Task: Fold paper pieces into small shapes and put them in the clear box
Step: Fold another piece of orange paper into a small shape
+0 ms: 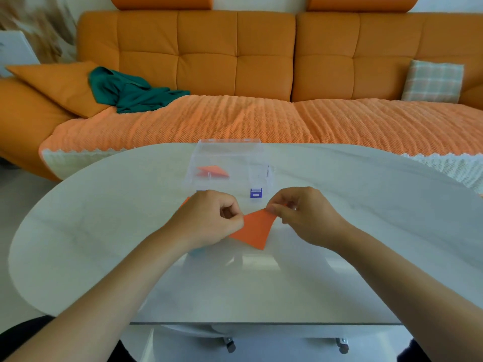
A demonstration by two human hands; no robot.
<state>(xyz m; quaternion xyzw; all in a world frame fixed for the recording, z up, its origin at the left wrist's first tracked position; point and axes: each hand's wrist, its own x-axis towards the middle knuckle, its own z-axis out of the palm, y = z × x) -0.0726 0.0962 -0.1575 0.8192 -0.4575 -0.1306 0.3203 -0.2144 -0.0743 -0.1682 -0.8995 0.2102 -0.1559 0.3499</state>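
Pale table (104, 244), left hand (209, 220) and right hand (305, 218) pinching orange paper (254, 231), apparently folded, clear box (227, 152) beyond.

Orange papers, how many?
2 surely: held paper between left hand and right hand, folded paper in the clear box. A sliver behind the left hand may be another.

You've got nothing you can actually read here, tbh. The closest thing is the blue latch (256, 192) on the front of your clear box (230, 150). It has a little white rectangle on it, but that's too small and blurry to tell if it's lettering or just a mark.
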